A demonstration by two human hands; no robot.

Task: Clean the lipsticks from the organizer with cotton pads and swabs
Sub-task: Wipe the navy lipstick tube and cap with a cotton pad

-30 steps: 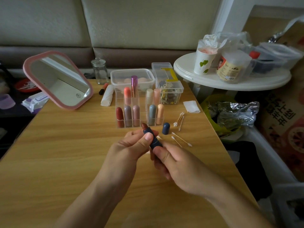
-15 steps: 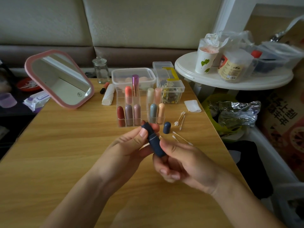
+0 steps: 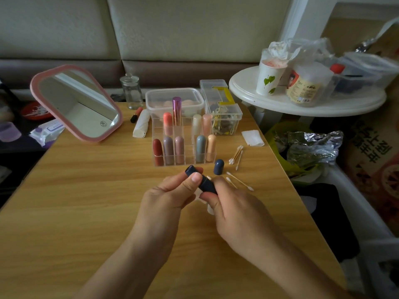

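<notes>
Both hands hold a dark blue lipstick tube (image 3: 204, 182) above the wooden table (image 3: 86, 201). My left hand (image 3: 170, 195) pinches its upper end with thumb and fingers. My right hand (image 3: 235, 210) grips its lower end; something white shows beneath the fingers. The tube's blue cap (image 3: 218, 167) stands on the table just beyond. The clear organizer (image 3: 183, 143) behind holds several lipsticks. Cotton swabs (image 3: 236, 156) lie to its right, with two more swabs (image 3: 239, 182) by my right hand. A cotton pad (image 3: 252, 138) lies further right.
A pink mirror (image 3: 75, 102) leans at the left. A glass jar (image 3: 131, 91), a white roll (image 3: 141, 124), a lidded plastic box (image 3: 174, 100) and a clear clip box (image 3: 222, 108) stand behind the organizer. A white side table (image 3: 302, 98) with cups is at the right.
The lipstick's reddish tip, visible earlier at the top of the tube, no longer shows. Both hands stay on the tube, shifted slightly.
</notes>
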